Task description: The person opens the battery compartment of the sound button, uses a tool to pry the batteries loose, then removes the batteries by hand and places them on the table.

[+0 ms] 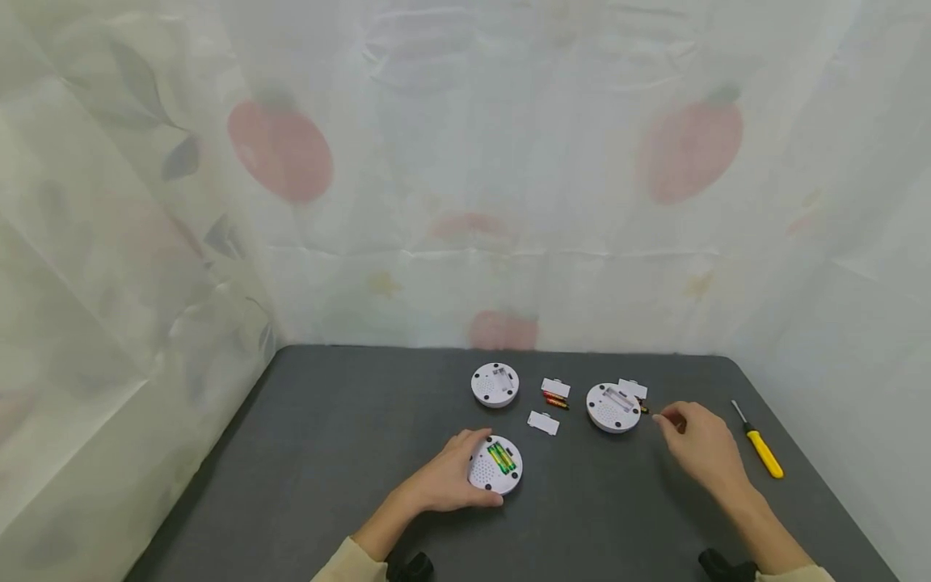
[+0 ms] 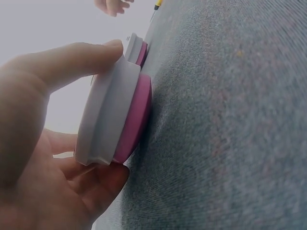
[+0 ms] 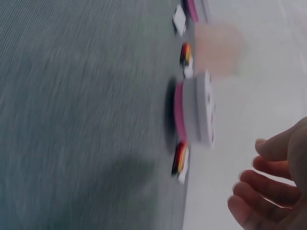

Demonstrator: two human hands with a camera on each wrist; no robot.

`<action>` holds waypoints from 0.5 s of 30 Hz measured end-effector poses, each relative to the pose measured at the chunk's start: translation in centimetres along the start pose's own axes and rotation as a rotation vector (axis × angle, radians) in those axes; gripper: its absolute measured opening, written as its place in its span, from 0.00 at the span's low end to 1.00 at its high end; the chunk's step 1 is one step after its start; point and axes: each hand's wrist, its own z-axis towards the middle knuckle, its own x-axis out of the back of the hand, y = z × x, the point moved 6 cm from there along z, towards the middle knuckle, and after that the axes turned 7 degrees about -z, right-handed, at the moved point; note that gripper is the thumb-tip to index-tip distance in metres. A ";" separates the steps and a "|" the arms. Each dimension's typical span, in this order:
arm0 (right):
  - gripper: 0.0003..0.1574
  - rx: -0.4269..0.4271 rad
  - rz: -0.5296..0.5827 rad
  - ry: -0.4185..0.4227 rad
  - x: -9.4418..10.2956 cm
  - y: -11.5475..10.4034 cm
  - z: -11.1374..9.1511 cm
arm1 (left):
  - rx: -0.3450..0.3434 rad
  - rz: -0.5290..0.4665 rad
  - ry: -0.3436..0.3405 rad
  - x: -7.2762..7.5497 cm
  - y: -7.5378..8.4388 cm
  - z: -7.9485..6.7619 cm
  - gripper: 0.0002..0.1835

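My left hand [image 1: 452, 478] grips the near round white battery device [image 1: 483, 471] by its sides, thumb at the near edge and fingers at the far edge. Two green batteries [image 1: 501, 457] lie in its uncovered compartment. From the left wrist view, the same device [image 2: 108, 112] shows a white side and a pink base. Loosely bent and holding nothing, my right hand [image 1: 698, 443] hovers right of another round device [image 1: 613, 408], whose battery compartment is bare. In the right wrist view that device [image 3: 194, 110] stands left of the fingers [image 3: 268, 187], apart from them.
A third round device [image 1: 494, 385] sits farther back. White battery covers [image 1: 543, 423] and red-and-black batteries [image 1: 556, 400] lie mid-table, with another cover [image 1: 634, 389] behind the right device. A yellow-handled screwdriver [image 1: 762, 450] rests at the right. Printed curtains [image 1: 494, 162] surround the dark table [image 1: 327, 436].
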 end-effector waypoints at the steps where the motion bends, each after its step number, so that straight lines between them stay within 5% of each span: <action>1: 0.09 -0.001 -0.005 0.016 0.2 0.5 0.0 | -0.002 -0.003 -0.004 0.0 0.0 0.0 0.57; 15: 0.13 -0.077 -0.062 0.119 2.2 8.2 -0.6 | -0.027 -0.021 0.021 -0.4 0.1 0.2 0.59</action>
